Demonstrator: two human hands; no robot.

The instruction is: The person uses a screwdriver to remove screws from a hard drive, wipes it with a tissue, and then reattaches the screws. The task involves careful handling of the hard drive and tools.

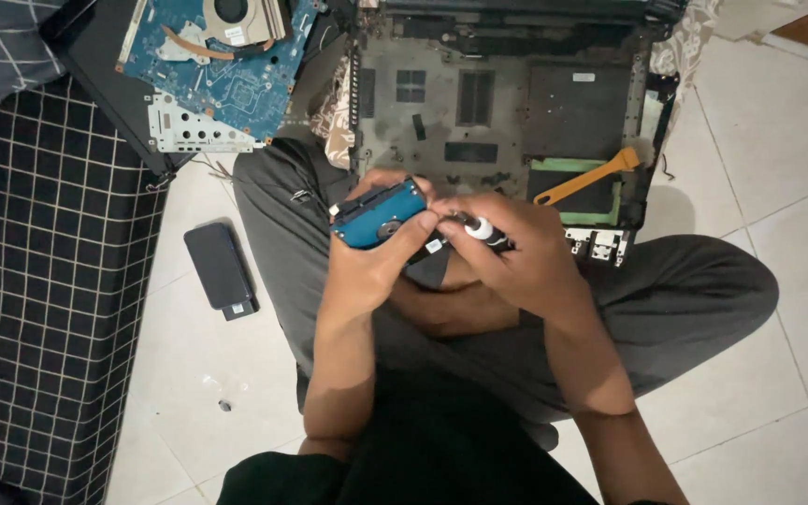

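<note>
Presently, seated on tiled floor:
Left hand (367, 266): closed around blue hard drive (378, 215), over lap.
Right hand (516, 248): gripping screwdriver (481, 231), tip at drive.
Progress: laptop chassis (507, 112) opened, motherboard (222, 65) out; drive's bracket seemingly unfinished.

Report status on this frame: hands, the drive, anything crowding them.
Left hand grips blue hard drive. Right hand holds screwdriver, tip at the drive. Open laptop chassis just beyond, orange pry tool on it.
</note>
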